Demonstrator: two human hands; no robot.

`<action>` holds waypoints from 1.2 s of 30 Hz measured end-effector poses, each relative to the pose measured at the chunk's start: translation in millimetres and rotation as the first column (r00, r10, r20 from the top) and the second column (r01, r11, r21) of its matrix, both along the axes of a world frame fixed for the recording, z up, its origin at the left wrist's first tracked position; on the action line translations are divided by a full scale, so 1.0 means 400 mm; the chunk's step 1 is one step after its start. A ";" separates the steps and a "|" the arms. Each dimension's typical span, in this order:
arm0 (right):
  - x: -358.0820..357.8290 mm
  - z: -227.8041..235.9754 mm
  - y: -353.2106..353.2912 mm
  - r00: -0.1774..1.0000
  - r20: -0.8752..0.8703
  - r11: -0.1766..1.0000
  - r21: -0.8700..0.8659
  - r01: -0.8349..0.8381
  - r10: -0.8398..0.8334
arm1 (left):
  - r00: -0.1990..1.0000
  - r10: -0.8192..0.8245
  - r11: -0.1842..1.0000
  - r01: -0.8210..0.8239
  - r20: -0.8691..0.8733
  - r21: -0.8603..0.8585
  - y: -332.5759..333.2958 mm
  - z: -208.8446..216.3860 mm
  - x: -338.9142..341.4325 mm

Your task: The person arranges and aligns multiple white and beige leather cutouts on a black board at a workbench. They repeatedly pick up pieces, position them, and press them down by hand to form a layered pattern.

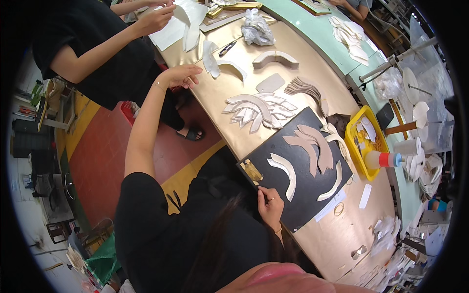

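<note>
My left hand [181,76] is raised at the table's left edge, its fingers apart and nothing in them. Near it lie thin white curved strips [211,58]. My right hand [270,204] is curled closed at the near edge of a black board [305,195], beside a small brass-coloured block [251,171]; what its fingers hold, if anything, is hidden. On the board rest a whitish curved strip [285,177], a second pale strip [332,183] and a fan of beige curved pieces [312,146]. Beyond the board is a heap of pale curved pieces [259,110].
A yellow basket [350,139] holds small items, with a red-banded bottle [386,159] by it. Farther off are stacked curved pieces [276,58], snips [227,48] and crumpled plastic [257,28]. A co-worker's hand [155,20] holds white material at the upper left.
</note>
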State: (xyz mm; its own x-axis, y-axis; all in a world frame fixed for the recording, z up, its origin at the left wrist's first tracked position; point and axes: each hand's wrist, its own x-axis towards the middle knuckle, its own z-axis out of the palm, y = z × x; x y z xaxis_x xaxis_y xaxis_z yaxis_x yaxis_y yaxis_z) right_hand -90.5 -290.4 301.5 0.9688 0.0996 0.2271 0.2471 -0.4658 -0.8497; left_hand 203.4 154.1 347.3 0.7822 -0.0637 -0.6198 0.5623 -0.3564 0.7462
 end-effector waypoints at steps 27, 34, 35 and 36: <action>-0.005 0.001 0.004 1.000 -0.016 1.000 -0.016 0.027 -0.027 | 0.770 0.421 0.869 -0.494 0.479 0.031 0.016 0.054 0.242; -0.003 -0.001 0.009 0.999 -0.018 0.999 -0.026 0.043 -0.044 | 0.507 0.461 0.703 -0.709 0.728 0.049 0.027 0.085 0.270; -0.004 0.000 0.010 0.999 -0.016 0.999 -0.027 0.045 -0.045 | 0.492 0.426 0.686 -0.722 0.759 0.083 0.021 0.088 0.273; -0.004 0.001 0.011 0.998 -0.026 0.998 -0.036 0.049 -0.050 | 0.472 0.391 0.665 -0.738 0.790 0.112 0.015 0.091 0.276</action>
